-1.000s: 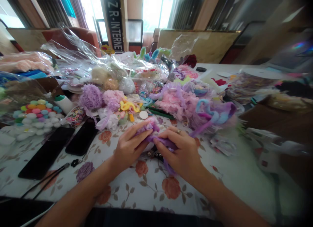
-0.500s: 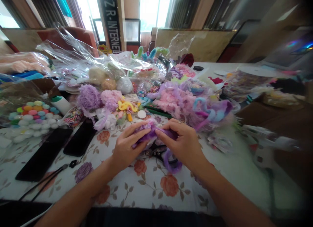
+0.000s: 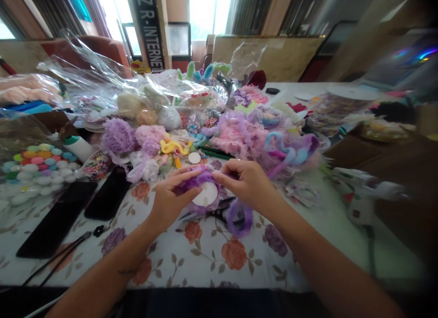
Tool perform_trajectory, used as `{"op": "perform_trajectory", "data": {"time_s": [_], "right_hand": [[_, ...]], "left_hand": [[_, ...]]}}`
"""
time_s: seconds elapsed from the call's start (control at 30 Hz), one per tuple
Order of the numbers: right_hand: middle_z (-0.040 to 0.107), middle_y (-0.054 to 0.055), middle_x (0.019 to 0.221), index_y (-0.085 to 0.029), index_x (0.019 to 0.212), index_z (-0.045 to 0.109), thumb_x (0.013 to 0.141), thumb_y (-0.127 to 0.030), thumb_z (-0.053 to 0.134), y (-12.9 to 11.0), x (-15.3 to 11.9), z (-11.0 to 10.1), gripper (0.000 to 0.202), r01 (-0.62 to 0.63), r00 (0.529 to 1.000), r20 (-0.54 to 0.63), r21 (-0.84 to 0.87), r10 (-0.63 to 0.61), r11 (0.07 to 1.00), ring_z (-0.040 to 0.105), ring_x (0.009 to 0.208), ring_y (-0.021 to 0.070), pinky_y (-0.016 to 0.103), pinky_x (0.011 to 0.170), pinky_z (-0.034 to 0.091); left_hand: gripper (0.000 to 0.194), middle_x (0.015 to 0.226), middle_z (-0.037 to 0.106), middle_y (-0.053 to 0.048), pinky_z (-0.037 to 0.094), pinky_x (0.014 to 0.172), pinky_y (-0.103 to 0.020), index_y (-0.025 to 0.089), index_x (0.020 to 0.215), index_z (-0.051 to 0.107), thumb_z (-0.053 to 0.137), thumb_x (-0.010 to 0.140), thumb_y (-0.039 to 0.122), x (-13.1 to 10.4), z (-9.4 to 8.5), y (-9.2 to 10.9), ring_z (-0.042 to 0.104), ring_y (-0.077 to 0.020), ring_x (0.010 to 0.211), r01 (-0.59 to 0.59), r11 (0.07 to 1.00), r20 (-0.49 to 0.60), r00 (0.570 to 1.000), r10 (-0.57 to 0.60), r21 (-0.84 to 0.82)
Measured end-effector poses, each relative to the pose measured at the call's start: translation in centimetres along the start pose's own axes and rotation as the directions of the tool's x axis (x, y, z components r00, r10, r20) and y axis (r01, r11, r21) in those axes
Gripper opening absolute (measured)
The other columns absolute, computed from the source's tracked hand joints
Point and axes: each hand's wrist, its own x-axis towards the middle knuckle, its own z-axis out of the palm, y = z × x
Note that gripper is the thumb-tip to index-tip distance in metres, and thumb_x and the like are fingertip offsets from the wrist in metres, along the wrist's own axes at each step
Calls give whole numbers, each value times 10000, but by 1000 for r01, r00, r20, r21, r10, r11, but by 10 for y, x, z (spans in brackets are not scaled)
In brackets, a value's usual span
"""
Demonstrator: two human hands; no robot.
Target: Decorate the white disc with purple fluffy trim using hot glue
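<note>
Between my hands is a fluffy purple craft piece [image 3: 195, 181] with a round white disc [image 3: 206, 194] facing me. My left hand [image 3: 173, 195] grips its left side, thumb on the disc's edge and fingers along the fluff. My right hand [image 3: 244, 179] is pinched at the piece's upper right, thumb and forefinger together on purple fluff. Just below lies a purple fuzzy loop [image 3: 240, 217], partly over dark-handled scissors [image 3: 219, 214]. A smaller white disc [image 3: 194, 158] rests on the table beyond the piece.
Two black phones [image 3: 56, 217] lie at left near bagged pompoms [image 3: 41, 167]. Purple yarn [image 3: 119, 135], pink fluff [image 3: 229, 140] and a yellow fuzzy strip [image 3: 174, 147] crowd the back. A white glue gun [image 3: 362, 195] stands at right beside a cardboard box [image 3: 356, 149]. Flowered cloth [image 3: 171, 258] covers the table.
The purple piece has turned so its white disc now shows. My left thumb has moved onto that disc, and the view has shifted slightly, baring more of the scissors and loop.
</note>
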Motion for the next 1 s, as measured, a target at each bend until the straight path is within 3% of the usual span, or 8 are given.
{"op": "perform_trajectory", "data": {"time_s": [0.33, 0.6, 0.83, 1.0], "right_hand": [[419, -35, 513, -187, 538, 443, 832, -307, 603, -7, -3, 7, 356, -3, 1000, -7, -115, 2, 993, 370, 517, 103, 255, 513, 256], [331, -47, 488, -184, 506, 408, 845, -378, 561, 4, 0, 6, 419, -97, 987, 133, 18, 93, 995, 309, 493, 88, 252, 481, 234], [229, -57, 509, -201, 512, 310, 846, -435, 516, 13, 0, 6, 456, -119, 970, 229, 149, 83, 982, 218, 493, 74, 258, 461, 171], [270, -69, 493, -198, 530, 410, 807, -524, 558, 19, 2, 8, 453, -293, 916, 363, 308, 173, 905, 202, 440, 56, 242, 421, 125]], "left_hand": [[350, 1213, 702, -44, 494, 1039, -355, 287, 1079, 751, 788, 731, 299, -1, 2, -1, 623, -244, 1185, -7, 1000, -51, 999, 6, -10], [367, 1217, 702, -51, 489, 1045, -342, 272, 1083, 750, 797, 721, 315, 0, 3, -1, 604, -241, 1212, 25, 999, -60, 998, -27, -29], [365, 1225, 698, -56, 479, 1062, -375, 266, 1086, 749, 792, 730, 329, 0, 2, 0, 597, -255, 1223, 27, 999, -60, 998, -28, -24], [368, 1227, 697, -52, 478, 1064, -381, 270, 1080, 751, 801, 719, 322, 0, 2, -2, 592, -262, 1229, 47, 998, -64, 997, -50, -51]]}}
